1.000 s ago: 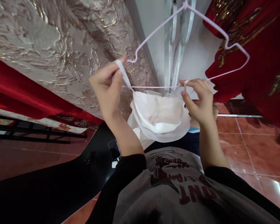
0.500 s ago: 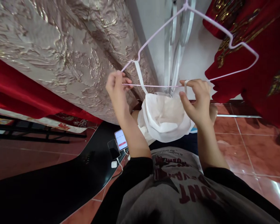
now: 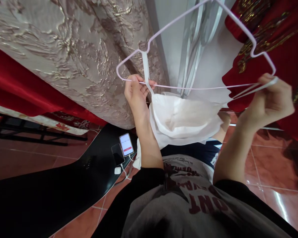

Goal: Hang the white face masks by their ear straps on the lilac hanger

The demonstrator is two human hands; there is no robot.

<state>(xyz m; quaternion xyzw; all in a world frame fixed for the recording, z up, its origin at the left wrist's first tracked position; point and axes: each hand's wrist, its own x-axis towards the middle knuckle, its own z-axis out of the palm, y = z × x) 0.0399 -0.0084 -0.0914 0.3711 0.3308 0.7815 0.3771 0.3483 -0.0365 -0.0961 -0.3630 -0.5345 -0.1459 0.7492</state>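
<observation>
In the head view, the white cloth (image 3: 186, 115) hung below the hanger (image 3: 188, 88), above the person's lap. One side looked done: the left strap (image 3: 145, 64) sat over the hanger's left shoulder. The right strap (image 3: 255, 88) was not yet on its shoulder. The left hand (image 3: 138, 91) was curled loosely around the hanger's bottom bar; the right hand (image 3: 275, 99), fingers bent closed, had the right strap drawn taut. Whether it also touched the hanger's end was hard to tell.

A lit phone (image 3: 126, 144) and a dark phone (image 3: 117, 154) lay on a black bench (image 3: 52, 191) over a tiled floor (image 3: 270, 165). Pale fabric (image 3: 64, 49) hung left, red fabric (image 3: 275, 66) right.
</observation>
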